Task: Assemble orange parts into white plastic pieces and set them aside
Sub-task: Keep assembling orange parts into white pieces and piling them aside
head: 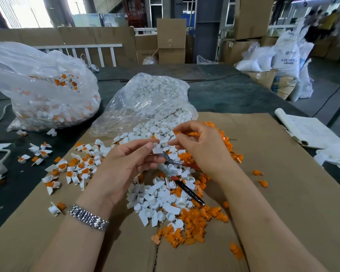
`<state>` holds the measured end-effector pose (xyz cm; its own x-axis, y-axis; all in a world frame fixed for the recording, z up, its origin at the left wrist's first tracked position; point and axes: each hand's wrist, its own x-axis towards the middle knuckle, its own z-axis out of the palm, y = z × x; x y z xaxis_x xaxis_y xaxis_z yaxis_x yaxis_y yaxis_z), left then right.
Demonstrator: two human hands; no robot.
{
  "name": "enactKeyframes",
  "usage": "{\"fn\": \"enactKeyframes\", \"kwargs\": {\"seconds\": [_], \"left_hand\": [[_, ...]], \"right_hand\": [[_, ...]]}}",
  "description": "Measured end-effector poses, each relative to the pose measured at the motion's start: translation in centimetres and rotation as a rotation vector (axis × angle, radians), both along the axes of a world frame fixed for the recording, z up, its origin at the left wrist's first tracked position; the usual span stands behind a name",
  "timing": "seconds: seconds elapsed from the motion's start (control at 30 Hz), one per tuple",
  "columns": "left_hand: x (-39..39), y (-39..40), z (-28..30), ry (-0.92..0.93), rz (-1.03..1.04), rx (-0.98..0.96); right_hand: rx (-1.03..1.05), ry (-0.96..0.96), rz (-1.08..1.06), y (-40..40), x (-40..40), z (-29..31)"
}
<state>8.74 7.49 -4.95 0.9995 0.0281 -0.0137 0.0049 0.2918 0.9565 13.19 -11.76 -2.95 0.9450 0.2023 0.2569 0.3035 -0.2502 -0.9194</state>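
Left hand (126,163) is pinching a small white plastic piece (157,149); right hand (200,146), fingers curled narrowly, is hovering above loose orange plastic parts (194,222).

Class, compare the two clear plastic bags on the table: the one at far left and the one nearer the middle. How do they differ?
The left bag holds white pieces with orange parts fitted; the middle bag holds plain white pieces only. The left bag stands on the dark table, full and rounded; the middle bag lies slumped, its mouth spilling white pieces onto the cardboard sheet. Both are clear, crinkled plastic.
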Motion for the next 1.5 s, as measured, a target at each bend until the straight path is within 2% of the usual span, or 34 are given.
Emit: {"fn": "enactKeyframes", "kwargs": {"seconds": [0.2, 0.37, 0.63, 0.8, 0.87, 1.07, 1.13, 1.2, 1.3, 1.4, 1.5], "left_hand": [[-0.1, 0.2, 0.3, -0.008, -0.056, -0.090], [-0.1, 0.1, 0.2, -0.005, -0.066, -0.077], [0.1, 0.0, 0.0, -0.016, -0.079, -0.045], [0.1, 0.2, -0.3, -0.048, -0.116, -0.022], [-0.1, 0.0, -0.4, -0.083, -0.100, 0.074], [-0.5, -0.9, -0.6, -0.237, 0.121, 0.628], [-0.5, -1.1, -0.6, -0.286, 0.160, 0.750], [-0.5, -1.0, -0.6, -0.285, 0.146, 0.675], [-0.5, -0.4, -0.5, -0.225, 0.062, 0.417], [-0.3, -0.1, -0.5, -0.162, -0.030, 0.212], [-0.2, 0.1, -0.4, -0.158, -0.086, 0.154]], "right_hand": [[0.123, 0.028, 0.125, -0.3, -0.4, 0.3], [0.141, -0.023, 0.148, 0.0, -0.7, 0.3], [-0.067, -0.109, 0.188, 0.7, -1.0, 0.1], [-0.083, -0.084, 0.132, 0.8, -1.0, -0.1], [-0.090, -0.073, 0.113, 0.8, -0.9, 0.0], [-0.235, -0.115, 0.011, 1.3, -1.1, -0.5], [-0.206, -0.093, -0.011, 1.5, -1.2, -0.6], [-0.120, -0.039, 0.017, 1.4, -1.0, -0.5], [-0.003, 0.016, 0.136, 0.8, -1.1, 0.0], [0.001, -0.003, 0.236, 0.1, -1.1, 0.4], [-0.052, -0.068, 0.279, -0.3, -1.0, 0.6]]}}
